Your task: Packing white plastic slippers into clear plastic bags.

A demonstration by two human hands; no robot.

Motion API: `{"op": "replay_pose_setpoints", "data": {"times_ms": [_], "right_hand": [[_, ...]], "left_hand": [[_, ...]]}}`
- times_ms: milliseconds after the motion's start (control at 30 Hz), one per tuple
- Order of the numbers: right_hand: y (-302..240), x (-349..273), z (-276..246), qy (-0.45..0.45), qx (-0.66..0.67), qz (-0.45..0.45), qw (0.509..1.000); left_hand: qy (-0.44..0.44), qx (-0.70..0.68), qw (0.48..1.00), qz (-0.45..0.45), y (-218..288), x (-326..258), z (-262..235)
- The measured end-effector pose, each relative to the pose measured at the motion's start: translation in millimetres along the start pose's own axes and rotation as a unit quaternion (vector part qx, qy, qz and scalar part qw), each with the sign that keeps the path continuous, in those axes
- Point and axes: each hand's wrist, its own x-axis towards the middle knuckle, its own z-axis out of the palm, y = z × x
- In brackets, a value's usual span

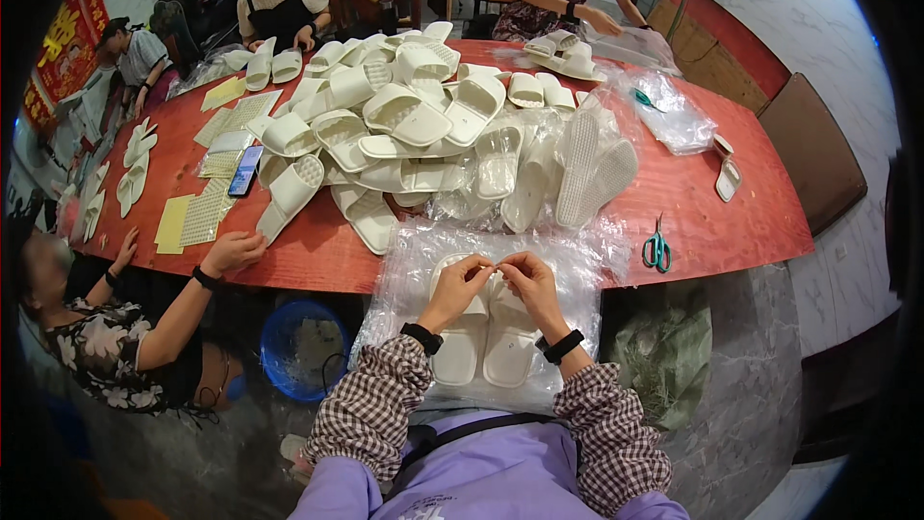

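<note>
I watch remotely: left hand (462, 289) and right hand (529, 289) meet above white slipper pair (507, 356), thumbs and fingertips pinched close together; can't tell if anything thin is gripped. Pair lies side by side, on or inside clear plastic (397, 274) (can't tell), at near edge of red table (751, 221), probably for two-handed access. Slipper pile (409, 116) beyond, likely shared supply. Scissors (658, 240) right, seemingly set within reach.

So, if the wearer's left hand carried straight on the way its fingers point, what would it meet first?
Most likely the right hand: the left hand angles up and rightward, toward the other's fingertips, above the white slippers. Whether they touch is unclear.
</note>
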Motion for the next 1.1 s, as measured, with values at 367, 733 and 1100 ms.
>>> {"op": "replay_pose_setpoints", "data": {"times_ms": [367, 733, 1100], "right_hand": [[7.8, 1.9, -1.4, -0.012, -0.023, -0.03, 0.999], [10.2, 4.4, -3.0, -0.062, -0.132, -0.07, 0.987], [-9.8, 6.0, -38.4, -0.001, -0.08, 0.026, 0.996]], "left_hand": [[-0.007, 0.029, 0.999, 0.023, 9.8, -4.2, 1.8], [-0.003, 0.102, 0.994, 0.045, 4.4, -3.0, 3.2], [0.132, 0.016, 0.986, 0.104, 41.3, -26.2, 15.9]]}}
